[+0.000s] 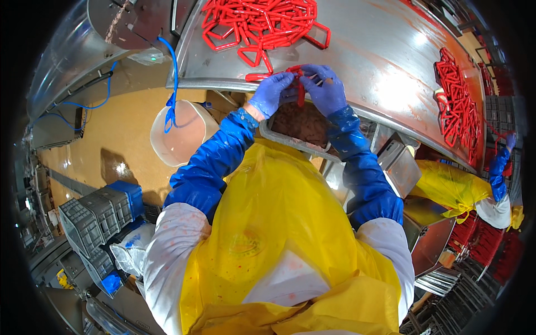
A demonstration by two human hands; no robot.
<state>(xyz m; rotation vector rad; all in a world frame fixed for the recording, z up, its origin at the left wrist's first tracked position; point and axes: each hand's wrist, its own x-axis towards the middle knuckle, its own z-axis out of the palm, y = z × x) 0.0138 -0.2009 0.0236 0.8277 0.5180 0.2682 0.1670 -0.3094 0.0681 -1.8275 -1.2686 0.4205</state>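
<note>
My left hand (271,94) and my right hand (325,88), both in purple gloves, meet at the near edge of a steel table (357,78). Between them are red sausage links (301,94), gripped by the fingers of both hands; one link hangs down past the fingertips. Other links trail from my left hand toward a large heap of red sausages (262,25) farther back on the table. Below my hands sits a metal tub (296,144) with ground meat in it, partly covered by my hands and right sleeve.
A second sausage pile (458,100) lies at the table's right end, near a co-worker in a yellow apron (452,187). A white bucket (181,137) stands at left under a hanging blue hose (175,72). Grey crates (97,215) are stacked lower left. A metal container (399,170) stands beside my right sleeve.
</note>
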